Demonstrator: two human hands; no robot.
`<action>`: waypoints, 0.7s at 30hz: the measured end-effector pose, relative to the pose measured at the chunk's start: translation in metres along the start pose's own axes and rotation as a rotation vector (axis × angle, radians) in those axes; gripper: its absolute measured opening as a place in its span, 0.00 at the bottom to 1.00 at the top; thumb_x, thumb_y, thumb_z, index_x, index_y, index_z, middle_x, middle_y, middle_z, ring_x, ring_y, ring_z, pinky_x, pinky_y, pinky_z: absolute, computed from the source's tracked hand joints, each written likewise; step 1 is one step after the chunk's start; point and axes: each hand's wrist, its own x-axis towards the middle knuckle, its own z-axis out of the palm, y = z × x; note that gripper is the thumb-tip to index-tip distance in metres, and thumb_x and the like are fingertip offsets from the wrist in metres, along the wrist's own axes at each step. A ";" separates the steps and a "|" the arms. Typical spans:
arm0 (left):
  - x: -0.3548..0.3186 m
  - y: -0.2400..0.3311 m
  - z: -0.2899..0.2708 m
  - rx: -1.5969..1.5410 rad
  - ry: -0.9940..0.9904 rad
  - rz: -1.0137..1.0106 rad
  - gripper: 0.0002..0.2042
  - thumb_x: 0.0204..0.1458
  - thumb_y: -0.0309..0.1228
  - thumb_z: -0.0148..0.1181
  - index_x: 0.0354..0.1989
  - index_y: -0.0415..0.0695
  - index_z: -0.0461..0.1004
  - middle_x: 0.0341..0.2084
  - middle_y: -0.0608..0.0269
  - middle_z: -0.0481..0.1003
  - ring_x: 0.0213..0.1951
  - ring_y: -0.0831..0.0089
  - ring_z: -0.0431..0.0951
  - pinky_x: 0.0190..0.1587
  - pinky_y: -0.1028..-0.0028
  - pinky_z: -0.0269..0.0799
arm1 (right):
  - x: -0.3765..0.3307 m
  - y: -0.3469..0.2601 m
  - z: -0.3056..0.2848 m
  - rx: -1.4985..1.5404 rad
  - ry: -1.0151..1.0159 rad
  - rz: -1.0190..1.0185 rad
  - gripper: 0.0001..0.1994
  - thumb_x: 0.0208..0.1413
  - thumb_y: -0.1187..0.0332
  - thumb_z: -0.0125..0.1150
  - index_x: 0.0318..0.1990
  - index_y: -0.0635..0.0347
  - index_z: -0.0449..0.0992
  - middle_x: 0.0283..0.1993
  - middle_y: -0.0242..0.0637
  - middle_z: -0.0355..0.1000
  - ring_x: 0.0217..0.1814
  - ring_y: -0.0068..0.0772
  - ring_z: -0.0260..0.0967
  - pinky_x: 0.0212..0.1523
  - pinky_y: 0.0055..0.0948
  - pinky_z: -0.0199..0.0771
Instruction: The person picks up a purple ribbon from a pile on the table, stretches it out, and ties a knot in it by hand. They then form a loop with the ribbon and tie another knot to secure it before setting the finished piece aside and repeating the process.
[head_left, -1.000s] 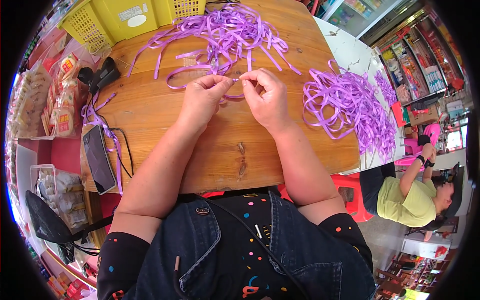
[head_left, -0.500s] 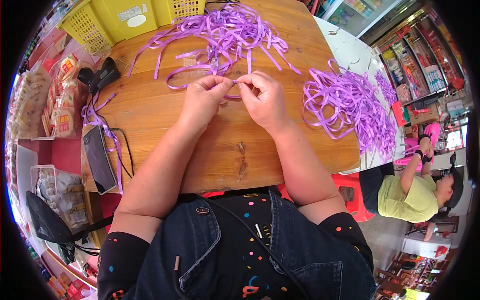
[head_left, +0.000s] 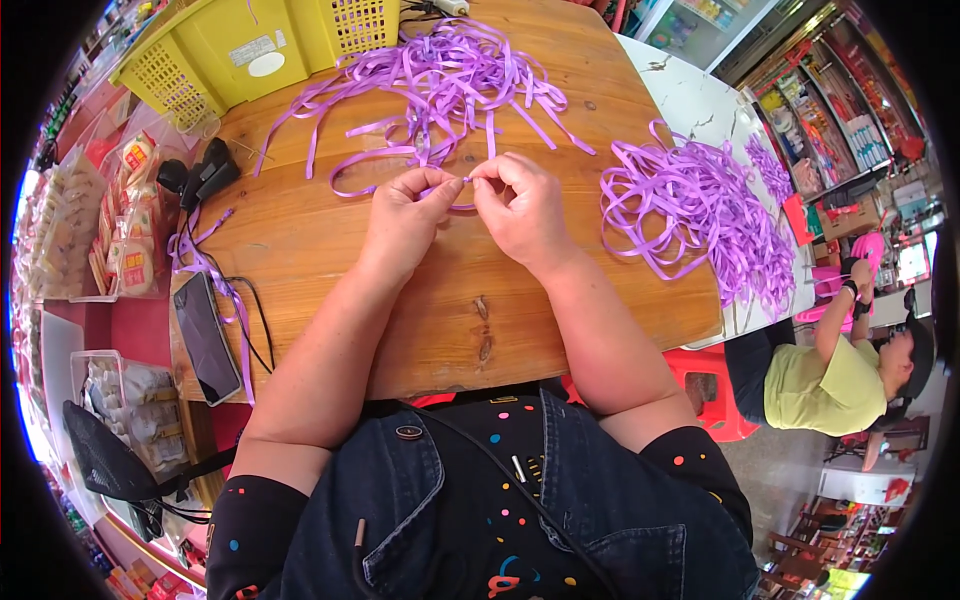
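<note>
Over the wooden table, my left hand (head_left: 405, 215) and my right hand (head_left: 525, 212) meet, fingertips almost touching. Each pinches part of a purple ribbon (head_left: 352, 190), whose loop runs out to the left of my left hand and lies on the wood. The small bit between the fingertips looks like a knot or joined end, too small to make out. Just beyond my hands spreads a loose heap of purple ribbons (head_left: 450, 75). A larger tangled pile of purple ribbons (head_left: 700, 215) lies to the right of my right hand, across the table's edge.
A yellow plastic basket (head_left: 215, 60) stands at the far left of the wooden table (head_left: 440, 340). A smartphone (head_left: 207, 340), black cable and dark hair-dryer-like object (head_left: 210, 175) lie left. Packaged snacks (head_left: 130, 220) stand beyond. A person in a yellow shirt (head_left: 825, 385) sits at right.
The view has shifted slightly. Both hands stay together pinching the ribbon, with only slight finger movement. The person at the right has moved their arms a little.
</note>
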 end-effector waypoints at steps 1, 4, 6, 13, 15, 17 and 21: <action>0.000 0.001 0.000 0.000 0.000 0.000 0.06 0.52 0.31 0.59 0.28 0.42 0.75 0.18 0.74 0.69 0.20 0.87 0.65 0.23 0.85 0.60 | 0.000 -0.001 -0.001 0.017 -0.001 0.006 0.01 0.47 0.80 0.57 0.29 0.66 0.73 0.25 0.32 0.69 0.22 0.15 0.62 0.20 0.17 0.60; 0.000 0.003 0.001 0.002 0.015 -0.010 0.06 0.52 0.30 0.59 0.29 0.41 0.75 0.18 0.73 0.70 0.20 0.87 0.65 0.23 0.85 0.60 | 0.002 -0.003 -0.003 0.050 0.003 0.013 0.03 0.47 0.80 0.57 0.31 0.65 0.74 0.27 0.32 0.70 0.24 0.16 0.64 0.22 0.17 0.62; 0.001 0.002 0.000 0.002 0.011 0.003 0.06 0.52 0.30 0.59 0.29 0.41 0.75 0.19 0.73 0.70 0.20 0.86 0.66 0.23 0.84 0.60 | 0.002 -0.006 -0.002 0.069 0.008 0.016 0.05 0.47 0.80 0.57 0.33 0.65 0.75 0.28 0.32 0.71 0.25 0.16 0.65 0.23 0.18 0.64; 0.000 0.000 0.000 -0.035 -0.014 -0.014 0.05 0.52 0.30 0.59 0.29 0.42 0.75 0.18 0.73 0.70 0.19 0.86 0.66 0.21 0.85 0.59 | -0.001 -0.007 0.002 0.066 -0.071 -0.012 0.07 0.47 0.80 0.57 0.35 0.64 0.76 0.31 0.37 0.73 0.28 0.24 0.70 0.26 0.21 0.69; 0.000 -0.001 -0.002 -0.043 -0.039 -0.055 0.06 0.52 0.31 0.59 0.29 0.42 0.75 0.18 0.73 0.70 0.19 0.86 0.65 0.21 0.85 0.58 | -0.001 -0.006 0.003 0.048 -0.068 -0.013 0.07 0.47 0.80 0.57 0.35 0.65 0.76 0.31 0.38 0.73 0.27 0.25 0.70 0.25 0.21 0.68; -0.001 0.001 -0.001 -0.030 -0.029 -0.059 0.06 0.52 0.31 0.59 0.28 0.42 0.75 0.18 0.73 0.70 0.19 0.86 0.65 0.21 0.85 0.58 | -0.001 -0.006 0.002 0.012 -0.056 -0.020 0.05 0.47 0.80 0.57 0.33 0.65 0.75 0.29 0.37 0.72 0.26 0.24 0.69 0.24 0.22 0.68; 0.000 -0.002 0.000 0.009 -0.009 0.014 0.06 0.52 0.30 0.58 0.28 0.41 0.74 0.18 0.72 0.70 0.19 0.86 0.65 0.22 0.85 0.59 | -0.001 -0.003 0.001 -0.025 -0.061 -0.022 0.04 0.46 0.80 0.56 0.31 0.65 0.75 0.28 0.38 0.72 0.24 0.24 0.68 0.23 0.22 0.67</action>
